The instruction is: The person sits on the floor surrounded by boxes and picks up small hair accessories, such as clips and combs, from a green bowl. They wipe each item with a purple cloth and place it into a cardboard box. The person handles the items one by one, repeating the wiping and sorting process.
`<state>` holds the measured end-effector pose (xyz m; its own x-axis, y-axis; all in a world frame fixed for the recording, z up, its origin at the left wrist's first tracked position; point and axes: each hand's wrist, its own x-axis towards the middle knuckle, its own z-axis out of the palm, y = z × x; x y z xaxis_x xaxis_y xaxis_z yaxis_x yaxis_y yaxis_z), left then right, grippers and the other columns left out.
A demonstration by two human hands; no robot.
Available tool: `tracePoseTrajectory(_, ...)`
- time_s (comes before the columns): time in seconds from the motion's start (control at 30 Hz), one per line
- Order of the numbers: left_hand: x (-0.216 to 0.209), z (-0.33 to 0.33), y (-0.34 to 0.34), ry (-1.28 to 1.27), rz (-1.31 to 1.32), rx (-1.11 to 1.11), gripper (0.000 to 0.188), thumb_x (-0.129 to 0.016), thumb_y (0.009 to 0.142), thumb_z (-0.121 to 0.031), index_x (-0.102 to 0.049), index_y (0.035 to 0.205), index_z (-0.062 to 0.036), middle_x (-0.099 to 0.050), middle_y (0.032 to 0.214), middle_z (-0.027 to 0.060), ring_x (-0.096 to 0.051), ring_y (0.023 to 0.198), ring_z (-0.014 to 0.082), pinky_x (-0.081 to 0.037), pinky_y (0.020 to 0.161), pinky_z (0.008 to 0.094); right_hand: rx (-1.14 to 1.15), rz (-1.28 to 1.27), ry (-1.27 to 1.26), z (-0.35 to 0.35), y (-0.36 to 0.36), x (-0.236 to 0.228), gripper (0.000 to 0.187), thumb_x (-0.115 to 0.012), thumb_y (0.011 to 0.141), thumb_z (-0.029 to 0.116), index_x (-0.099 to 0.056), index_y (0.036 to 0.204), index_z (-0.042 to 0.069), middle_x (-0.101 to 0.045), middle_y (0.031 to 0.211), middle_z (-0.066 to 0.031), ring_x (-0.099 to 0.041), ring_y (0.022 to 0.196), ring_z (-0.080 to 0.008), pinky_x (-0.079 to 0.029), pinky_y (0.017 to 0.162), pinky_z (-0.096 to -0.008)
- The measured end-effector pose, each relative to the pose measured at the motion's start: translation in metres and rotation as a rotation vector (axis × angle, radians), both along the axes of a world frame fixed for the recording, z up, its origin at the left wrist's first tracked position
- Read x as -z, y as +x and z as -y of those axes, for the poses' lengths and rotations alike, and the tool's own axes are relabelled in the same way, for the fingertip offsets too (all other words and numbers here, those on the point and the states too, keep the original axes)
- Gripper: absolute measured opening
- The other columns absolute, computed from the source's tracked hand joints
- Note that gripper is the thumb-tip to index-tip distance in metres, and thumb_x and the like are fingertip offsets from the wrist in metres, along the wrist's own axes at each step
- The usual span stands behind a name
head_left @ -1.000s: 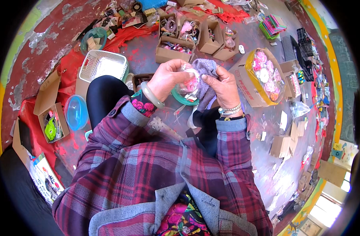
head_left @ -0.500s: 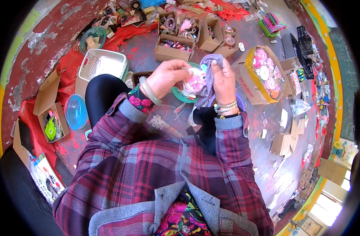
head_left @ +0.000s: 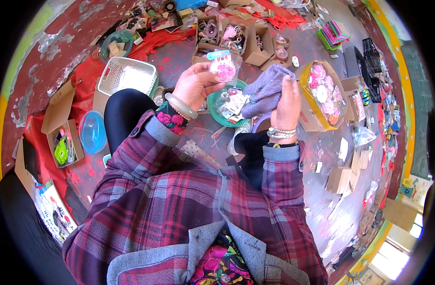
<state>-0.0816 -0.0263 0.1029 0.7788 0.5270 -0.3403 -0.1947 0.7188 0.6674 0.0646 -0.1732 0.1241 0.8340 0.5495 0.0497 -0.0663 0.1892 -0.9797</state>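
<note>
My left hand [head_left: 194,87] pinches a small clear packet [head_left: 224,69] by its side. Inside the packet is a round pink-and-white piece, and a blue tab shows at its top. My right hand [head_left: 287,102] grips a fuzzy grey-purple cloth [head_left: 267,92], which hangs toward the left from my fingers. Between and below the two hands stands a green bowl [head_left: 218,118] with several small plastic packets [head_left: 234,103] in it. The cloth hides part of its right side. A purple basin [head_left: 260,124] is mostly covered by the cloth and my right arm.
Farther ahead are open cardboard boxes [head_left: 256,54] of small goods. To the right stands a yellow-taped box [head_left: 305,85] of pink and white flower-like pieces. A white basket [head_left: 107,83], a blue basin [head_left: 87,137] and another open box [head_left: 55,124] lie left. Cardboard pieces [head_left: 340,180] are at right.
The packet has moved up and away from the cloth in my left hand, now seen face-on. My right hand and the cloth have shifted right, uncovering the packets in the green bowl.
</note>
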Motion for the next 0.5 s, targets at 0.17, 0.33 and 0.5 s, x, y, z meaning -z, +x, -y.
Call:
tracePoseTrajectory(0.17, 0.004, 0.008, 0.002, 0.037, 0.013, 0.097, 0.030, -0.046, 0.084, -0.004, -0.046, 0.113, 0.0009, -0.058, 0.098, 0.0087, -0.058, 0.085, 0.0154, -0.047, 0.078, 0.0275, -0.132, 1.145, -0.291, -0.014, -0.029, -0.001, 0.021, -0.052, 0.078, 0.009, -0.053, 0.098, 0.003, -0.056, 0.094, -0.0107, -0.051, 0.086, -0.0248, -0.042, 0.075, -0.0329)
tracePoseTrajectory(0.33, 0.002, 0.007, -0.004, 0.024, 0.046, 0.145, 0.028, -0.046, 0.084, -0.005, -0.049, 0.111, 0.0004, -0.058, 0.100, 0.0073, -0.057, 0.085, 0.0142, -0.046, 0.078, 0.0272, -0.250, 1.313, -0.404, -0.026, -0.043, 0.015, 0.027, -0.050, 0.066, 0.002, -0.054, 0.092, 0.003, -0.054, 0.098, -0.0115, -0.048, 0.092, -0.0317, -0.040, 0.079, -0.0379)
tracePoseTrajectory(0.5, 0.012, -0.013, -0.012, 0.078, 0.017, 0.063, 0.023, -0.047, 0.084, -0.007, -0.050, 0.107, -0.0013, -0.059, 0.097, 0.0060, -0.057, 0.084, 0.0138, -0.045, 0.077, 0.0264, -0.099, 1.195, -0.666, -0.015, -0.019, 0.031, 0.020, -0.048, 0.067, 0.001, -0.053, 0.086, 0.001, -0.057, 0.084, -0.0136, -0.051, 0.082, -0.0323, -0.042, 0.069, -0.0384)
